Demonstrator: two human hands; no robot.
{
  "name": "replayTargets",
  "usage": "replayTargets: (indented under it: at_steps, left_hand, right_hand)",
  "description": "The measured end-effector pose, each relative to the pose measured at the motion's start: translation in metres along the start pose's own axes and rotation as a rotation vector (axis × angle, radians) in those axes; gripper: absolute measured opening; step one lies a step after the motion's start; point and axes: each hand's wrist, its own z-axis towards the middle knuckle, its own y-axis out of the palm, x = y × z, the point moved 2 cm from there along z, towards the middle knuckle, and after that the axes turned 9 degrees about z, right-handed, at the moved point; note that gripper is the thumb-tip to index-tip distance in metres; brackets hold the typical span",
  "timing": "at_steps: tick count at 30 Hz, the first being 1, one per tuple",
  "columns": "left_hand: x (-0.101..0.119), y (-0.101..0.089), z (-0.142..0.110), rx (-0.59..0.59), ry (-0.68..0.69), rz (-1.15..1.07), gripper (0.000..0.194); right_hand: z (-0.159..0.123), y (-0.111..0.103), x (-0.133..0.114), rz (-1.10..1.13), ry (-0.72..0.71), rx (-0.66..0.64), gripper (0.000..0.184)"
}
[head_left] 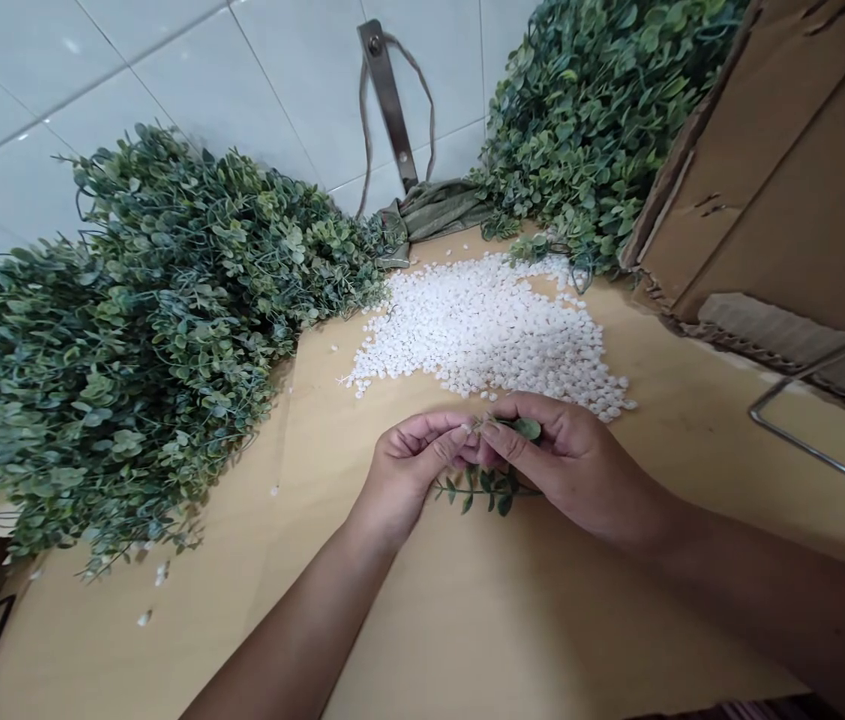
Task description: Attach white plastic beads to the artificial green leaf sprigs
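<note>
My left hand (418, 455) is closed in a pinch, its fingertips meeting those of my right hand above the tabletop. What exactly its thumb and finger grip is too small to make out. Wrapped around a green artificial leaf sprig (495, 487), my right hand (557, 445) pinches close to a thin stem end. Small leaves of the sprig hang below the fingers, and one round leaf shows by the right index finger. Just beyond both hands, a spread pile of small white plastic pieces (482, 320) lies on the tan tabletop (422, 620).
Big heaps of artificial greenery stand at left (167, 300) and at back right (587, 120). A cardboard box (782, 170) rises at right, beside a bent metal rod (827, 465). Against the tiled wall, a metal strap (390, 105) stands above a dark cloth (441, 207).
</note>
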Motion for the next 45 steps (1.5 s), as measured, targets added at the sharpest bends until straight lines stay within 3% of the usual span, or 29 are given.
replayTargets:
  at_steps: [9, 34, 39, 45]
  left_hand:
    - [0.0, -0.001, 0.0, 0.008, -0.017, -0.006, 0.022]
    - [-0.003, 0.002, 0.001, 0.054, -0.021, 0.102, 0.023]
    - [0.005, -0.002, 0.001, -0.003, -0.01, 0.154, 0.029]
    - [0.024, -0.022, -0.012, -0.143, 0.039, 0.382, 0.029]
  right_hand:
    - [-0.002, -0.002, 0.006, -0.198, -0.052, 0.012, 0.019]
    - [-0.003, 0.0, 0.008, -0.317, -0.088, -0.028, 0.019]
    - [0.0, -0.001, 0.011, -0.263, -0.045, -0.017, 0.016]
    - [0.001, -0.006, 0.012, -0.173, -0.032, 0.08, 0.019]
